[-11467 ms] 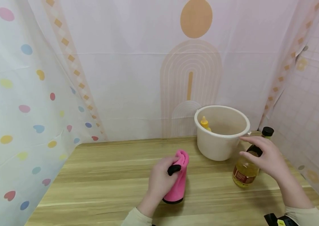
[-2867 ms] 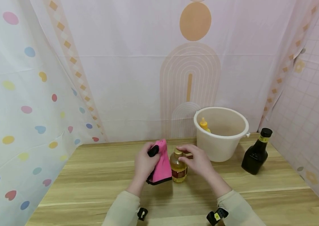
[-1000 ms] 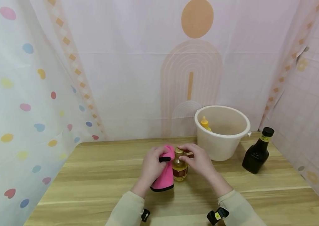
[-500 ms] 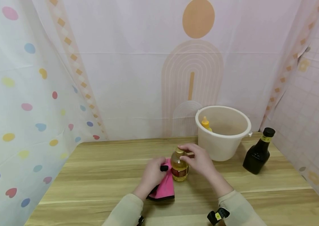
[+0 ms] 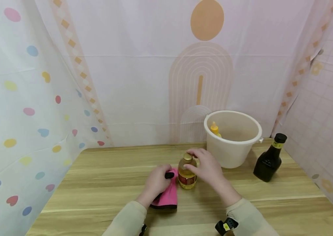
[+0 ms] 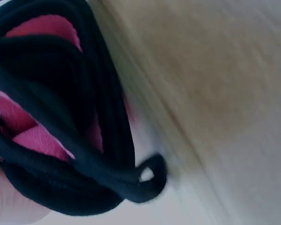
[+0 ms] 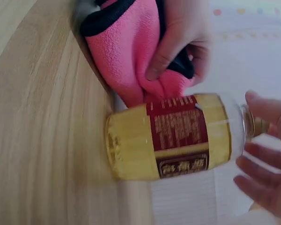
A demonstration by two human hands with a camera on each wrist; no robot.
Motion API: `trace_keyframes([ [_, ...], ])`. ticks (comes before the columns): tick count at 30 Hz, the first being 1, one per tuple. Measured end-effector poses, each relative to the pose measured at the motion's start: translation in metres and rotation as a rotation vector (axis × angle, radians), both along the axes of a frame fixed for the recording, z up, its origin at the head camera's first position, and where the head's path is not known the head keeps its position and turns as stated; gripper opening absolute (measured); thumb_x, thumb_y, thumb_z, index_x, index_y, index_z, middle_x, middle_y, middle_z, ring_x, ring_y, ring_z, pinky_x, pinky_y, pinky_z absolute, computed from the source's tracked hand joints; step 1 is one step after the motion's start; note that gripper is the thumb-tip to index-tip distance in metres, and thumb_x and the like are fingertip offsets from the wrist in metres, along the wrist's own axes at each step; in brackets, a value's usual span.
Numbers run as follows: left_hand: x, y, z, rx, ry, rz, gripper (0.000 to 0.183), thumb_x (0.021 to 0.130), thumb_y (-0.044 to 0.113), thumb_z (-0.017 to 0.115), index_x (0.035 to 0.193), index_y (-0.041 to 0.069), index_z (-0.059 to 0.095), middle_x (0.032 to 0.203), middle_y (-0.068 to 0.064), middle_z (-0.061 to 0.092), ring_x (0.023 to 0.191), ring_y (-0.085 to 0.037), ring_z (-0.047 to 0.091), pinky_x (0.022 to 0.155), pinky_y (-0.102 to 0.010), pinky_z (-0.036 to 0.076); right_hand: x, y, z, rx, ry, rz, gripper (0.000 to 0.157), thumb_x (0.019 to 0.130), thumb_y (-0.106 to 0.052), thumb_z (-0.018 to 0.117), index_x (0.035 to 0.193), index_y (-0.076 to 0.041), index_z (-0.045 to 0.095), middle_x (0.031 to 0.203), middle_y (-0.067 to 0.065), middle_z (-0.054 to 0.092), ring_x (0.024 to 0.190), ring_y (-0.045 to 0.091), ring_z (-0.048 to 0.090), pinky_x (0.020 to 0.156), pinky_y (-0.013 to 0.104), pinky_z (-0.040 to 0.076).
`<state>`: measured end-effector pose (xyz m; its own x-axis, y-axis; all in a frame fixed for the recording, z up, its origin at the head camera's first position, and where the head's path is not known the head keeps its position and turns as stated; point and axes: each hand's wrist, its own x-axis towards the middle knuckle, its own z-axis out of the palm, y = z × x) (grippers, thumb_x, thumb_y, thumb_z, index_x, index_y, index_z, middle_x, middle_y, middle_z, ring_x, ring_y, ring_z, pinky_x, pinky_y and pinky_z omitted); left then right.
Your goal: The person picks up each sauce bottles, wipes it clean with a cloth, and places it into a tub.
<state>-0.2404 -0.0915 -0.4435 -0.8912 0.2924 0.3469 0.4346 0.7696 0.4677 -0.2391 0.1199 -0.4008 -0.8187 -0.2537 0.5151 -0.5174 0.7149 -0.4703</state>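
My left hand (image 5: 156, 180) grips a folded pink cloth (image 5: 170, 194) with black edging, low over the table and left of a glass bottle. In the left wrist view, the black edging and a small loop (image 6: 152, 178) fill much of the picture. The bottle (image 5: 186, 177) holds yellow liquid, stands upright and has a red label and a gold cap (image 5: 187, 157). My right hand (image 5: 206, 167) is around its neck, thumb and fingers spread loosely on either side. In the right wrist view, the cloth (image 7: 119, 49) lies right against the bottle's label side.
A cream bucket (image 5: 226, 154) stands behind to the right, with a yellow-capped bottle (image 5: 214, 128) inside it. Farther right is a dark bottle (image 5: 268, 162) with a black cap. Printed curtains hang behind and at both sides of the wooden table (image 5: 104, 183).
The bottle of yellow liquid has come from the right to the middle beside the cloth. My left hand has lowered the cloth along it and drawn slightly left; my right fingers have loosened at the cap.
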Motion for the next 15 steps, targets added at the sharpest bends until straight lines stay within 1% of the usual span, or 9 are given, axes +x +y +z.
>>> trace_keyframes([
  [3,0.001,-0.003,0.006,0.023,0.049,0.053,0.022,0.076,0.002,0.077,0.086,0.016,0.063,0.082,-0.003,0.064,0.073,-0.021,0.059,0.066,-0.04,0.05,0.002,-0.004,0.005,0.078,0.009,-0.061,0.044,0.079,-0.031,0.084,0.116,-0.015,0.068,0.102,0.003,0.066,0.09,0.019,0.062,0.076,0.037,0.051],
  [6,0.001,-0.006,0.013,0.062,0.086,0.097,0.022,0.077,0.004,0.078,0.087,0.018,0.064,0.087,-0.004,0.065,0.077,-0.023,0.061,0.067,-0.042,0.051,0.002,-0.007,0.008,0.116,0.028,-0.071,0.041,0.08,-0.029,0.084,0.114,-0.015,0.069,0.103,0.005,0.067,0.088,0.02,0.063,0.073,0.038,0.052],
  [8,0.001,-0.008,0.018,0.095,0.094,0.111,0.022,0.078,0.005,0.077,0.089,0.019,0.065,0.089,-0.003,0.065,0.08,-0.023,0.061,0.069,-0.043,0.051,0.001,-0.007,0.009,0.117,0.04,-0.05,0.039,0.08,-0.026,0.084,0.115,-0.014,0.07,0.107,0.007,0.068,0.091,0.021,0.064,0.075,0.038,0.052],
  [10,0.001,-0.01,0.024,0.137,0.089,0.112,0.022,0.079,0.004,0.076,0.09,0.019,0.066,0.09,-0.003,0.066,0.081,-0.022,0.061,0.072,-0.043,0.051,-0.001,-0.007,0.01,0.101,0.042,-0.01,0.039,0.081,-0.022,0.083,0.117,-0.014,0.07,0.111,0.007,0.068,0.095,0.022,0.065,0.079,0.039,0.052],
  [12,0.002,-0.012,0.03,0.178,0.088,0.116,0.022,0.08,0.003,0.076,0.095,0.018,0.069,0.093,-0.002,0.067,0.084,-0.022,0.062,0.076,-0.043,0.051,-0.004,-0.006,0.01,0.08,0.036,0.045,0.038,0.083,-0.018,0.081,0.119,-0.013,0.07,0.114,0.007,0.068,0.099,0.022,0.065,0.083,0.04,0.052],
  [15,0.002,-0.015,0.04,0.243,0.102,0.118,0.027,0.079,0.002,0.075,0.103,0.013,0.071,0.099,-0.005,0.069,0.089,-0.024,0.064,0.081,-0.044,0.051,-0.007,-0.006,0.009,0.063,0.026,0.113,0.038,0.084,-0.011,0.079,0.121,-0.011,0.07,0.115,0.007,0.068,0.103,0.024,0.064,0.086,0.043,0.051],
])
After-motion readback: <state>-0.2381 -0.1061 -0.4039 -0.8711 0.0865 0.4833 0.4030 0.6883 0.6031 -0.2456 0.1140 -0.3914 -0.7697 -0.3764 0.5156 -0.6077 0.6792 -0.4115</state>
